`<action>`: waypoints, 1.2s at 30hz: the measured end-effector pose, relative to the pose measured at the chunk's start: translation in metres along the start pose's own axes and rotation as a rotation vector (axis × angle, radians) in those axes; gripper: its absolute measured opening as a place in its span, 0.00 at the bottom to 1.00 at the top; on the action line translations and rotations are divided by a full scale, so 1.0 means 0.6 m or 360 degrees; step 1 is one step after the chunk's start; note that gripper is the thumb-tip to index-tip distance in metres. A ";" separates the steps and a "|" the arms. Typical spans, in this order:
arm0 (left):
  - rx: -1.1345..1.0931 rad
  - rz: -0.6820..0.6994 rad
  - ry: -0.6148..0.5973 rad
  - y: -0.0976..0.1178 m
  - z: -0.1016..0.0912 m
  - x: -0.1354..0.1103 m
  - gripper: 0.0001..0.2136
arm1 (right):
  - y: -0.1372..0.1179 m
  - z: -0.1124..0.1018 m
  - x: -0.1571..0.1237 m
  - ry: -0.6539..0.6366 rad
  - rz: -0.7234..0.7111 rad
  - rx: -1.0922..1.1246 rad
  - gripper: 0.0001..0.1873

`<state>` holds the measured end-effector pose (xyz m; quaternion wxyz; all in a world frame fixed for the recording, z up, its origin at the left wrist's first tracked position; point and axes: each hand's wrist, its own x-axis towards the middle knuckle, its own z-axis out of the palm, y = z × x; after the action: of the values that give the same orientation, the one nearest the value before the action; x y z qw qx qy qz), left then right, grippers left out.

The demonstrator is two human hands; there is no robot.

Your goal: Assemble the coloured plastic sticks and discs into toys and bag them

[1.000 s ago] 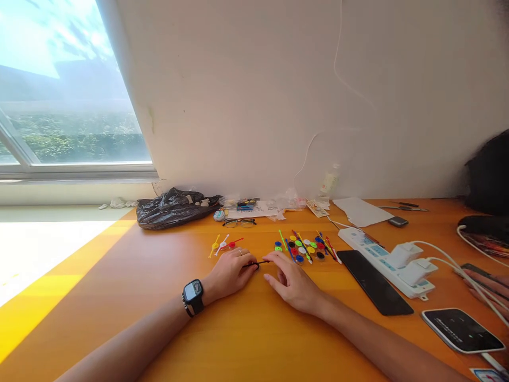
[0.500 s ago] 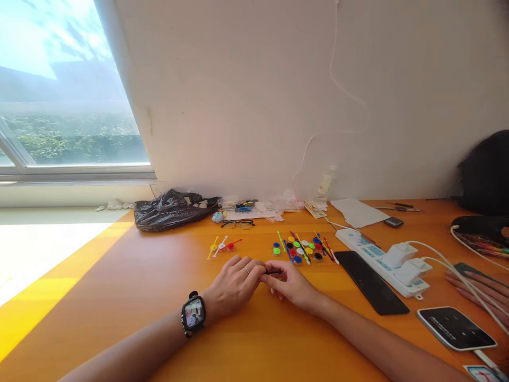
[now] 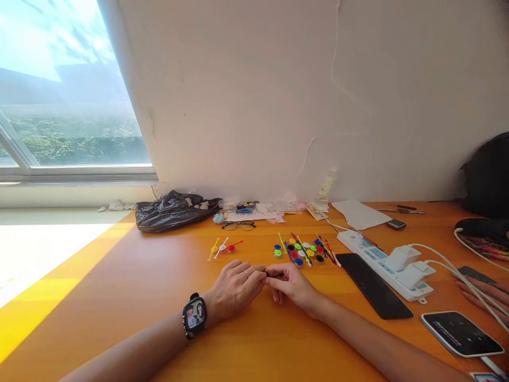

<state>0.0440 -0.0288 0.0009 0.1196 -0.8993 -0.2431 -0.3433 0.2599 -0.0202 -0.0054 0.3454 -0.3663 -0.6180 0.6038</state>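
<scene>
My left hand (image 3: 235, 287), with a watch on the wrist, and my right hand (image 3: 292, 286) meet over the orange table (image 3: 159, 297). Both pinch a thin black stick piece (image 3: 274, 274) held between their fingertips. Just beyond them lies a heap of small coloured discs and sticks (image 3: 304, 249). To the left of the heap lie three assembled pieces (image 3: 223, 246), yellow, white and red.
A black plastic bag (image 3: 173, 210), glasses (image 3: 239, 225) and small packets lie by the wall. A white power strip (image 3: 387, 261) with chargers, a dark phone (image 3: 374, 285) and another phone (image 3: 461, 333) lie at right. Another person's hand (image 3: 483, 292) rests at the right edge.
My hands drew closer together, toward me, and both closed on the black stick. The right hand, flat on the table a second ago, is pinched.
</scene>
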 end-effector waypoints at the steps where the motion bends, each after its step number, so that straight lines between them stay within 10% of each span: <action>1: -0.0007 -0.0007 0.0000 0.000 0.001 0.000 0.10 | 0.002 -0.001 0.001 0.0004 0.0005 0.0002 0.30; 36: -0.0363 -0.0212 -0.0101 -0.008 -0.007 0.005 0.17 | 0.006 -0.012 0.010 0.0065 0.0004 0.0166 0.27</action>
<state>0.0409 -0.0251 0.0061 -0.0144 -0.8993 -0.2654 -0.3473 0.2634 -0.0112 -0.0087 0.3759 -0.3610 -0.5781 0.6279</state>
